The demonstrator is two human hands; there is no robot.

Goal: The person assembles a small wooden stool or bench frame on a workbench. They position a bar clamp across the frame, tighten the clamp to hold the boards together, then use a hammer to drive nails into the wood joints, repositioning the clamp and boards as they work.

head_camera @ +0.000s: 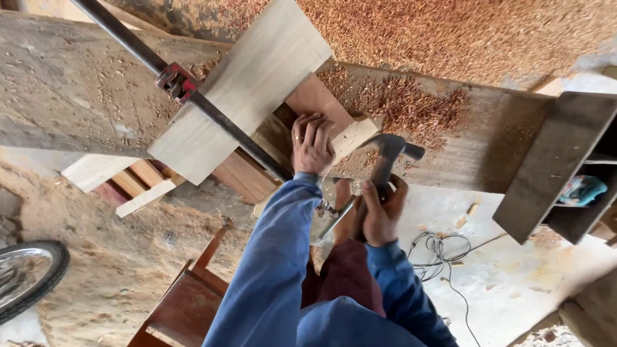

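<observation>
So far your left hand (313, 142) presses flat on the small wood block (352, 136) set against the clamped board (241, 87). Just below it, your right hand (380, 212) grips the claw hammer (389, 157), raised. Driving looks unfinished; whether a nail is there, I cannot tell.

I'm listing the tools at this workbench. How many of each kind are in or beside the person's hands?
Hammer, held in the right hand: 1
Long bar clamp, running past the left hand: 1
Total: 2
</observation>
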